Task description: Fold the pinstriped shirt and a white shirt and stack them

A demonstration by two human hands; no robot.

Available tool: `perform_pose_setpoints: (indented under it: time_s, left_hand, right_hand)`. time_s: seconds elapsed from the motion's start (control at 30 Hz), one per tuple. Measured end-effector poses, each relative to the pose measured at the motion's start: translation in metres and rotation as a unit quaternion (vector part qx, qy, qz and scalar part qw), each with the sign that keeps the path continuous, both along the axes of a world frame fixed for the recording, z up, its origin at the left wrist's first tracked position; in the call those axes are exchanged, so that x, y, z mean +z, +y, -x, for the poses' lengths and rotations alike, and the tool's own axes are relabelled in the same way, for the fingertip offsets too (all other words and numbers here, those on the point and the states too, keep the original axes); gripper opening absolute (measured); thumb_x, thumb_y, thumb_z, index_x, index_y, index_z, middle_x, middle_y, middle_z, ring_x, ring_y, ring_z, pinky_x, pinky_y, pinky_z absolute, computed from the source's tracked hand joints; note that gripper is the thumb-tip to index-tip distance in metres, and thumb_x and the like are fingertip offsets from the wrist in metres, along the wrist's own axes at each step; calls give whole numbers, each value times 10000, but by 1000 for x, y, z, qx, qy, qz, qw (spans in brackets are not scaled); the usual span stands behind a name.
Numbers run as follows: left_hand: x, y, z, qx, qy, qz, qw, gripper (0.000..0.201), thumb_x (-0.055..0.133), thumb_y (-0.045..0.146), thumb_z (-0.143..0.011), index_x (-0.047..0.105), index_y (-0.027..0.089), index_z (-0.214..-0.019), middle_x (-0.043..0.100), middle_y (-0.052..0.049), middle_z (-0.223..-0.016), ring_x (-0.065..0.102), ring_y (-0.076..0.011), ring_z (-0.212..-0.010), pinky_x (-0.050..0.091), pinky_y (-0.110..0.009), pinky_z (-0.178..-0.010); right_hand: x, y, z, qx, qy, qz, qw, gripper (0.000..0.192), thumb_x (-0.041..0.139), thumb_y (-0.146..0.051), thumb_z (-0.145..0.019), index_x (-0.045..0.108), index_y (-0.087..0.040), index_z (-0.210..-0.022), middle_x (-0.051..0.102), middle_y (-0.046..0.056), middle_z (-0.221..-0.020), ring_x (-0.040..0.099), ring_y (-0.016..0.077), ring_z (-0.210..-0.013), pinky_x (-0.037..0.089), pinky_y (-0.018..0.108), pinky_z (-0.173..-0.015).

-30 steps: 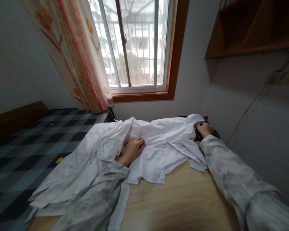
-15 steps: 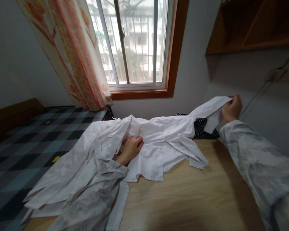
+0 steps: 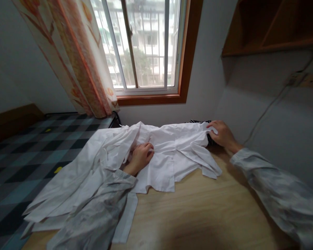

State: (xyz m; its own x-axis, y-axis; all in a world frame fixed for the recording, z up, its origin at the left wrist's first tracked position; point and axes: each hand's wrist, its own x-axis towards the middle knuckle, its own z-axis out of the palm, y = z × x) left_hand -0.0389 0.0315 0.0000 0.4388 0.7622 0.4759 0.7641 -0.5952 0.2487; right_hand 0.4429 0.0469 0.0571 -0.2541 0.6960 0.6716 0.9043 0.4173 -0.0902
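A rumpled white shirt [image 3: 161, 166] is spread over the wooden table, its left part draping toward the bed. Loose strips of its cloth trail at the right and at the lower edge. My left hand [image 3: 141, 155] presses on the middle of the shirt, fingers curled into the folds. At the far right end, my right hand [image 3: 220, 133] has its thumb and fingers closed around an edge of the white cloth. Part of a black striped cloth [image 3: 211, 140] shows beneath that end, mostly covered.
The wooden table [image 3: 198, 211] has a checked bed [image 3: 41, 152] along its left side. Behind are a window [image 3: 146, 48] and a flowered curtain [image 3: 80, 69]. A wooden shelf [image 3: 271, 34] hangs at upper right, above a wall socket with a cord [image 3: 268, 107].
My right hand has come down and left, bringing the raised strip of white cloth onto the shirt's right end. My left hand stays in place on the shirt.
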Motion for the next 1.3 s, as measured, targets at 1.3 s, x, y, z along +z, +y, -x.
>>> perform_pose_setpoints:
  time_s: [1.3]
  left_hand:
    - [-11, -17, -81, -132, -334, 231, 904, 269, 790, 456, -966, 799, 189, -940, 788, -37, -867, 663, -176, -761, 502, -294, -707]
  right_hand:
    - [-82, -47, 184, 156, 579, 324, 732, 350, 947, -418, -693, 834, -232, -967, 863, 72, -990, 803, 260, -946, 634, 416, -935]
